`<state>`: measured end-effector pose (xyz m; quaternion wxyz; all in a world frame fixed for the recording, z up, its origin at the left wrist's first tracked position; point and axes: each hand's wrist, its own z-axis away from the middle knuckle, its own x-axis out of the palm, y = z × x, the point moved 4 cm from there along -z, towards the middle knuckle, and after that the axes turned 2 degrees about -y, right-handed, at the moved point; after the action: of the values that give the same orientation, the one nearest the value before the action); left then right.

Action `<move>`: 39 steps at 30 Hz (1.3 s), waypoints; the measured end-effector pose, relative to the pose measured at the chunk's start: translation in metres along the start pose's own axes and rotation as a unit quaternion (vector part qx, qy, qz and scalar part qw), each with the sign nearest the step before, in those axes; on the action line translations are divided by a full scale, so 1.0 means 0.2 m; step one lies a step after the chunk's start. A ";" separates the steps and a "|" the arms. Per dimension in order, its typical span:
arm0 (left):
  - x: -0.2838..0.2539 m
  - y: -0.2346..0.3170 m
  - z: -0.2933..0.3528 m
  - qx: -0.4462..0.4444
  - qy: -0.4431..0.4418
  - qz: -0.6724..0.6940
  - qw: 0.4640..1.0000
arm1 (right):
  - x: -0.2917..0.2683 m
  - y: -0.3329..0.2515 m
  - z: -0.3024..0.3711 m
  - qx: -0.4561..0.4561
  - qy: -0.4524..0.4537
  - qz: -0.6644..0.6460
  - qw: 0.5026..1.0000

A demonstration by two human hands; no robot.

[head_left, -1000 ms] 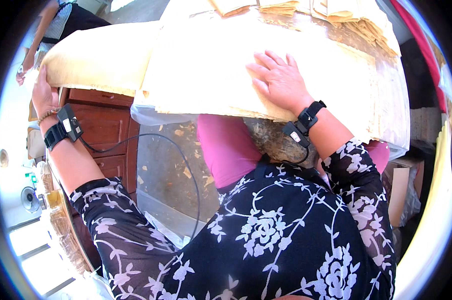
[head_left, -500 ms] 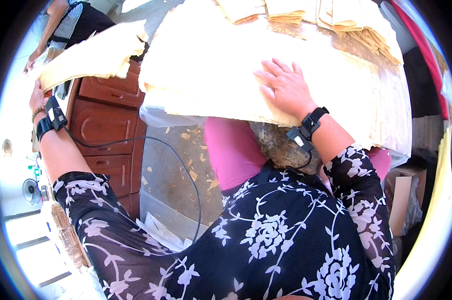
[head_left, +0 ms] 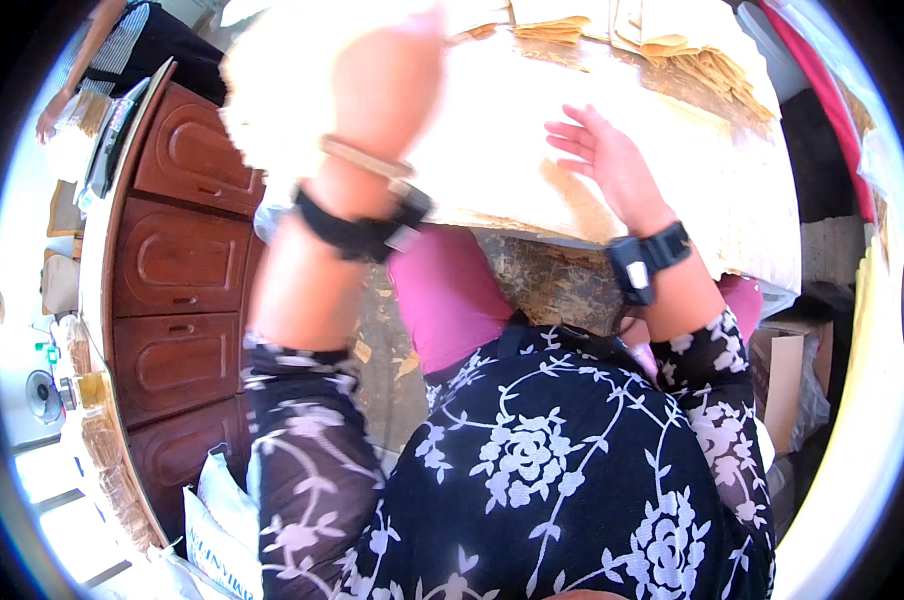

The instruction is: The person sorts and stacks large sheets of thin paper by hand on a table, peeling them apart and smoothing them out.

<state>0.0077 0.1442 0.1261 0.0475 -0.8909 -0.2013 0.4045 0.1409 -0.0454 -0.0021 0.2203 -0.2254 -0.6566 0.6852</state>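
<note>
Pale yellow sheets lie stacked under the right hand, whose fingers are loosely spread, with nothing seen between them; a shadow beneath suggests the hand is lifted just off the top sheet. Left-hand fingers are lost in glare and blur: whether the left hand grips a sheet or is bare, I cannot tell. It reaches across the stack's left part, toward the far edge of the tabletop. Straps with small dark devices circle the wrists, the right one clear to see.

The stack runs close along the tabletop's near edge. Folded bundles line the far edge, and more folded layers fan out by the far right corner. Beyond the left edge stands a red-brown cabinet; a co-worker's hand shows past it.

My reading is that a sheet is being placed or arranged on the stack. That calls for the left fingers to settle its far side while the right palm smooths the near part.
</note>
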 end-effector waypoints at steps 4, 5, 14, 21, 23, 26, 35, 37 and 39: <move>0.16 0.71 0.29 -0.018 -0.135 0.174 0.975 | -0.15 -0.02 0.16 0.180 -0.004 -0.286 0.941; 0.16 0.81 0.34 -0.004 -0.166 0.229 0.959 | -0.18 0.01 0.18 0.195 -0.003 -0.229 0.954; -0.13 0.32 0.69 -0.263 -0.071 0.298 0.915 | -0.59 0.06 0.09 0.074 0.123 0.300 0.943; 0.17 0.31 1.05 -0.555 -0.322 0.610 0.465 | -0.19 -0.08 0.18 -0.190 0.013 0.487 0.853; 0.23 0.42 1.05 -0.556 -0.300 0.658 0.410 | 0.03 -0.09 0.34 -0.204 -0.089 0.469 0.855; 0.24 0.60 0.98 -0.548 -0.288 0.708 0.340 | 0.11 -0.04 0.46 -0.241 -0.074 0.501 0.828; -0.17 0.77 0.61 -0.052 -0.401 0.753 0.519 | -0.34 0.11 0.66 -0.206 0.014 0.449 0.870; -0.16 0.59 0.56 -0.002 -0.268 0.629 0.730 | -0.45 0.10 0.71 -0.220 0.000 0.438 0.872; -0.08 0.48 0.50 0.063 -0.219 0.431 0.873 | -0.51 0.09 0.73 -0.230 -0.001 0.439 0.868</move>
<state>-0.0461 0.0413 0.0466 -0.1207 -0.7732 0.2230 0.5812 0.1352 -0.2232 -0.0128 -0.1624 -0.5342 -0.6293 0.5407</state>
